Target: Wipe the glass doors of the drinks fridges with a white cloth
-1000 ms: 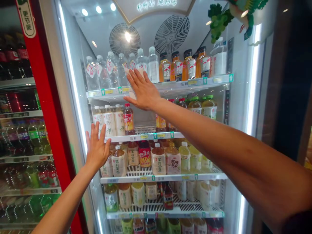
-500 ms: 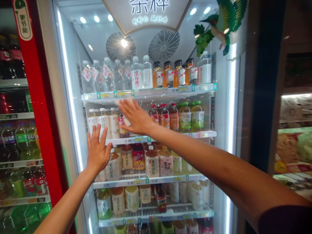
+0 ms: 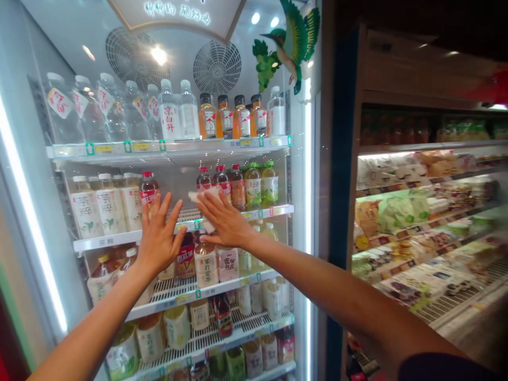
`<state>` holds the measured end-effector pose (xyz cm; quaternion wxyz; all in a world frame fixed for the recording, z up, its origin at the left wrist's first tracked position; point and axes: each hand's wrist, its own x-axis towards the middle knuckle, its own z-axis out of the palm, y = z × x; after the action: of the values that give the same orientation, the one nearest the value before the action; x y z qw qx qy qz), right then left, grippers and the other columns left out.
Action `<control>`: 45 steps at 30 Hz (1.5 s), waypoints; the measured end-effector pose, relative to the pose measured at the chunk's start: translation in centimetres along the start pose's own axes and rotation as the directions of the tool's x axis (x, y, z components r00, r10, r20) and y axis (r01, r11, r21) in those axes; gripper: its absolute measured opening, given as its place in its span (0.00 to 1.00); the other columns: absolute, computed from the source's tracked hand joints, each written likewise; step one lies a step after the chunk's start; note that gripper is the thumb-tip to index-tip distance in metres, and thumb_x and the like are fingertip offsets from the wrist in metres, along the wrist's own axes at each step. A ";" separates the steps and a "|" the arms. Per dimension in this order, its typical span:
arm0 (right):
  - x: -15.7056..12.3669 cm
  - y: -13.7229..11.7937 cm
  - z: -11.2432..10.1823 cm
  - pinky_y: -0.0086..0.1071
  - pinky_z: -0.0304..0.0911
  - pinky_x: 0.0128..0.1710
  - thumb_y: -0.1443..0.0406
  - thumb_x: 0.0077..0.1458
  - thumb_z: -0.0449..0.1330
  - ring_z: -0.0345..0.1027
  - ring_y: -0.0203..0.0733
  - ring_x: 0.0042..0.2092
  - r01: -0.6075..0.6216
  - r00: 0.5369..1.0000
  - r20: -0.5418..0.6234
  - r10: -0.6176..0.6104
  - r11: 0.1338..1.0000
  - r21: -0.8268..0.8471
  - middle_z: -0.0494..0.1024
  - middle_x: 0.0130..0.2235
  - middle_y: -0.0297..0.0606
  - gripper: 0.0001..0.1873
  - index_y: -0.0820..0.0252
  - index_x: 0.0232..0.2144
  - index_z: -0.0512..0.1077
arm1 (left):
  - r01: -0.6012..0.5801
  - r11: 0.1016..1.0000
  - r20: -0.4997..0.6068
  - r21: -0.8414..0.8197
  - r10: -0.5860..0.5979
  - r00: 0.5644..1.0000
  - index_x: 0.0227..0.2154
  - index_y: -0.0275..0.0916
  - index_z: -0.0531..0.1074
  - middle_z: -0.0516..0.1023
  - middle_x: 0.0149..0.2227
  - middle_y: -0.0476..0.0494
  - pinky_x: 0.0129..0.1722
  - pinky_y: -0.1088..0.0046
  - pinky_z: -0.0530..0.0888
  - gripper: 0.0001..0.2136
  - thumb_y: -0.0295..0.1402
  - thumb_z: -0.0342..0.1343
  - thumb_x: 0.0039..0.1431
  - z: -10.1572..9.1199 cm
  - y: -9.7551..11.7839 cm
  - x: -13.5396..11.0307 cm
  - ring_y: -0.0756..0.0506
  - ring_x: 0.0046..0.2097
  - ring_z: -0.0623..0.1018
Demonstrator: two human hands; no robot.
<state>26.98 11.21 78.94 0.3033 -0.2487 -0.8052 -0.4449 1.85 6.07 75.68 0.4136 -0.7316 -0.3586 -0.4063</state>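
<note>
Spread flat, my right hand (image 3: 227, 219) presses a white cloth (image 3: 207, 225) against the glass front (image 3: 174, 172) of a lit drinks fridge. The cloth shows past the fingertips and below the palm; the rest is hidden under the hand. To its left, my left hand (image 3: 161, 236) is open with its fingers apart, up at the glass and holding nothing. I cannot tell whether it touches the pane. Behind the hands stand a red-capped bottle (image 3: 148, 185) and white-labelled tea bottles (image 3: 106, 206) on a shelf.
Clear water bottles (image 3: 169, 114) and orange drinks (image 3: 224, 119) fill the top shelf. A bird decoration (image 3: 291, 47) is at the fridge's upper right. Farther right is a chilled shelf unit (image 3: 428, 227) with packaged food. A light strip (image 3: 32, 211) runs down the left.
The view has turned right, bringing more of the food shelves in. My right hand and the cloth have moved lower on the glass, and the two hands are now side by side.
</note>
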 end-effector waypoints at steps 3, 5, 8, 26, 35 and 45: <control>-2.1 2.4 0.1 0.54 0.34 0.75 0.38 0.66 0.43 0.31 0.50 0.76 0.024 1.000 -0.013 -0.024 1.000 -0.010 0.44 0.76 0.46 0.52 0.61 0.74 0.26 | -0.065 0.998 0.000 0.002 0.065 0.998 0.73 0.53 0.37 0.40 0.76 0.45 0.74 0.44 0.38 0.36 0.41 0.50 0.70 1.7 1.7 1.3 0.38 0.76 0.41; -2.5 5.4 -0.5 0.60 0.35 0.74 0.38 0.66 0.41 0.30 0.55 0.76 -0.195 0.976 -0.103 0.191 0.980 -0.034 0.40 0.76 0.49 0.52 0.62 0.72 0.19 | -0.079 0.997 -0.004 0.002 0.079 0.997 0.73 0.52 0.37 0.41 0.76 0.45 0.73 0.45 0.35 0.36 0.42 0.49 0.70 2.6 2.7 2.2 0.38 0.76 0.40; -3.9 7.0 -0.5 0.65 0.37 0.72 0.38 0.66 0.39 0.28 0.60 0.76 -0.422 0.894 -0.178 0.411 0.906 -0.026 0.36 0.76 0.52 0.53 0.62 0.71 0.13 | -0.098 0.995 -0.028 0.014 0.099 0.995 0.73 0.50 0.38 0.42 0.76 0.45 0.73 0.47 0.32 0.35 0.42 0.49 0.70 3.8 4.1 3.3 0.39 0.76 0.39; -10.3 0.6 2.5 0.68 0.42 0.70 0.37 0.64 0.45 0.30 0.62 0.76 -0.478 0.876 -0.079 0.476 0.878 -0.012 0.35 0.76 0.50 0.57 0.59 0.71 0.14 | -0.167 0.981 0.000 0.100 0.168 0.986 0.74 0.45 0.39 0.46 0.75 0.43 0.74 0.46 0.33 0.36 0.40 0.49 0.69 5.8 6.1 3.2 0.40 0.76 0.44; -9.2 -3.2 3.6 0.67 0.40 0.71 0.39 0.66 0.43 0.25 0.59 0.76 -0.500 0.847 -0.161 0.507 0.862 0.084 0.36 0.76 0.52 0.53 0.64 0.73 0.22 | -0.178 0.977 -0.031 0.115 0.183 0.983 0.73 0.43 0.43 0.50 0.74 0.42 0.74 0.47 0.37 0.34 0.38 0.50 0.69 5.7 6.1 3.0 0.40 0.76 0.45; -12.1 5.0 1.1 0.62 0.36 0.73 0.37 0.65 0.39 0.24 0.57 0.76 -0.435 0.900 -0.053 0.433 0.899 -0.040 0.25 0.76 0.42 0.52 0.56 0.71 0.14 | -0.187 0.976 -0.040 0.115 0.193 0.980 0.73 0.41 0.44 0.50 0.74 0.41 0.74 0.47 0.37 0.34 0.35 0.50 0.68 5.9 5.9 2.9 0.40 0.76 0.44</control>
<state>38.41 13.02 72.69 0.4054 -0.4200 -0.7112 -0.3917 9.90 9.52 74.51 0.4995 -0.7280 -0.2982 -0.3628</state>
